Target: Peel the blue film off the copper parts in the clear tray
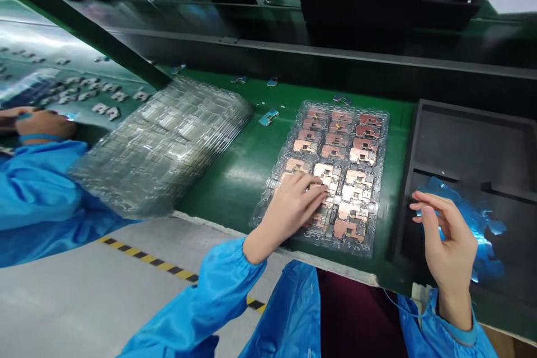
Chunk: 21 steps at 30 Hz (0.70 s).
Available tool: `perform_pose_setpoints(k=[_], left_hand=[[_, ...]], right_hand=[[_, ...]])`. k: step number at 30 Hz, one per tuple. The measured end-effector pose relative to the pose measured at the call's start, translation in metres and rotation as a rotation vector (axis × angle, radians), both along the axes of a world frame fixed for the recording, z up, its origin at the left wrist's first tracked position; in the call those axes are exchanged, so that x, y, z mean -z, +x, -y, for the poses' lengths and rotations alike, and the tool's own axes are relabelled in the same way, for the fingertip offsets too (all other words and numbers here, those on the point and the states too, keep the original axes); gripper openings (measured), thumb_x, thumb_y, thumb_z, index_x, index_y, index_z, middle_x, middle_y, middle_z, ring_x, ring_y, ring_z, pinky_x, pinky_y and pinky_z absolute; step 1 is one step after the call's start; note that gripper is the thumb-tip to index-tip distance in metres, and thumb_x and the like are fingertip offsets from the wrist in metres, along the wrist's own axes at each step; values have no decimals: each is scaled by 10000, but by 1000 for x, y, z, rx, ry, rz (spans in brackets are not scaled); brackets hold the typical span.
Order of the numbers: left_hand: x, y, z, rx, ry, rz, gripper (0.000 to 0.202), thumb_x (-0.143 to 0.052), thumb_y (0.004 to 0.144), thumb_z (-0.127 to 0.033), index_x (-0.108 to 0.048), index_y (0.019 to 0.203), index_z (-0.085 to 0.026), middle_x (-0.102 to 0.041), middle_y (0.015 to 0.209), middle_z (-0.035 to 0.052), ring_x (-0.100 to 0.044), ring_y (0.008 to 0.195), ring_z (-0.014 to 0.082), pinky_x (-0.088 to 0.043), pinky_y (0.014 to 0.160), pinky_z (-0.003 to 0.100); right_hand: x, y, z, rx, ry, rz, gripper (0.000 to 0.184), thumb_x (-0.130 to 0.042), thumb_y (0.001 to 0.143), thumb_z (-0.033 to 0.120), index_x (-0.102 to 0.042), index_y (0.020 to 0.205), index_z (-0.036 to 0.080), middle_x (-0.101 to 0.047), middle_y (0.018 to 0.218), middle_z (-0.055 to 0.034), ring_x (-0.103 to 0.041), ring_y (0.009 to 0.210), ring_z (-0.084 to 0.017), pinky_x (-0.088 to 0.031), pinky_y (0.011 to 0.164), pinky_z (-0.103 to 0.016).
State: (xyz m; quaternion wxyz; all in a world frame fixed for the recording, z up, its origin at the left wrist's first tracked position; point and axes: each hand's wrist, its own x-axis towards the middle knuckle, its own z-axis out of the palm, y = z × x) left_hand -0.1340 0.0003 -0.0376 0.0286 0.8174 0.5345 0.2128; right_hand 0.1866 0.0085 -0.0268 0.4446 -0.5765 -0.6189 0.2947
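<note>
Left hand point(293, 207): fingers lie on the copper circuit boards point(356, 196); cannot tell if it pinches one.
Right hand point(447, 240): open, holding nothing, over shiny blue film point(482, 229) in a black tray point(461, 145).
Boards: thin, light, stiff, easy to break; best held by the edges.
Place: in rows in a clear plastic tray point(319, 105) on the green bench point(235, 179).

- Got left hand point(293, 207) on copper-shielded circuit boards point(356, 196) in clear blister tray point(381, 145)
- Right hand point(447, 238) over blue film point(478, 235) in black foam tray point(461, 145)
- Clear tray stack point(163, 145) on green bench point(235, 179)
</note>
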Motion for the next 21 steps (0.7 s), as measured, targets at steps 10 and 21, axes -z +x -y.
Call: perform_pose_setpoints(k=[10,21], left_hand=[[-5,8,11,2,-16,-232,161,-580,1089,-164,-689,1208,-157,-768,1171,136,-672,977,277,-511,815,407],[-20,-2,-136,-39,-34,33,272,-520,1115,-280,-765,1111,-162,-759,1146,131,-658,1091,294,-534,952,452]], right_hand=[[5,2,-4,28,-16,-7,175,-672,1063,339,-796,1160,263,-784,1212,-57,-767,980,-202,-676,729,-332],[15,7,0,7,-16,5,192,-654,1062,350,-797,1158,265,-795,1202,-90,-779,993,-249,-692,720,-376]])
